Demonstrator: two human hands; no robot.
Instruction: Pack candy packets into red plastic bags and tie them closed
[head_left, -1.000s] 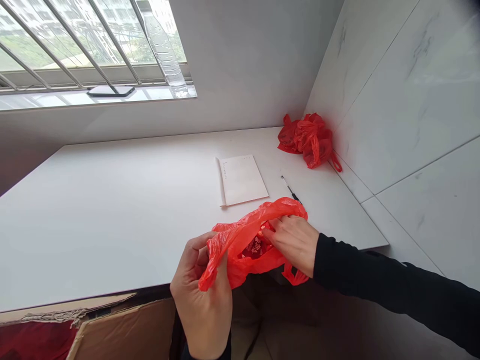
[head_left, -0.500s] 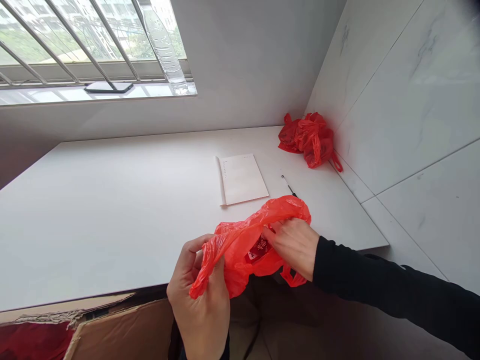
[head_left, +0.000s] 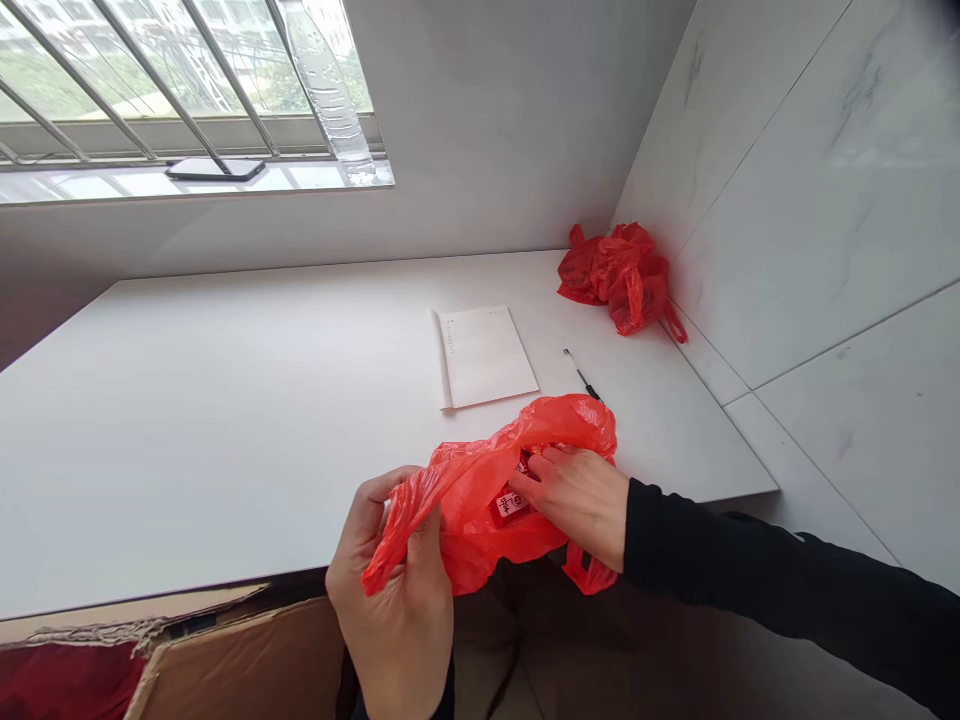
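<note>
A thin red plastic bag (head_left: 480,470) is held open at the front edge of the white table. My left hand (head_left: 397,590) is closed on the bag's left rim, thumb toward me and fingers behind. My right hand (head_left: 577,495) reaches into the bag's mouth from the right, its fingers curled among small dark-red packages. One red package (head_left: 511,504) with a white label and dark print shows just below my right thumb. The right fingertips are partly hidden, so what they grip cannot be made out.
An open notepad (head_left: 487,355) lies on the white table (head_left: 225,400), with a pen (head_left: 581,375) right of it. Crumpled red bags (head_left: 622,280) sit in the back corner. A phone (head_left: 215,169) and clear bottle (head_left: 330,95) are on the windowsill. Cardboard (head_left: 247,660) stands below the table edge.
My right hand has shifted inside the bag, and more of the white-labelled red package shows. My left hand has moved slightly left with the rim, widening the mouth.
</note>
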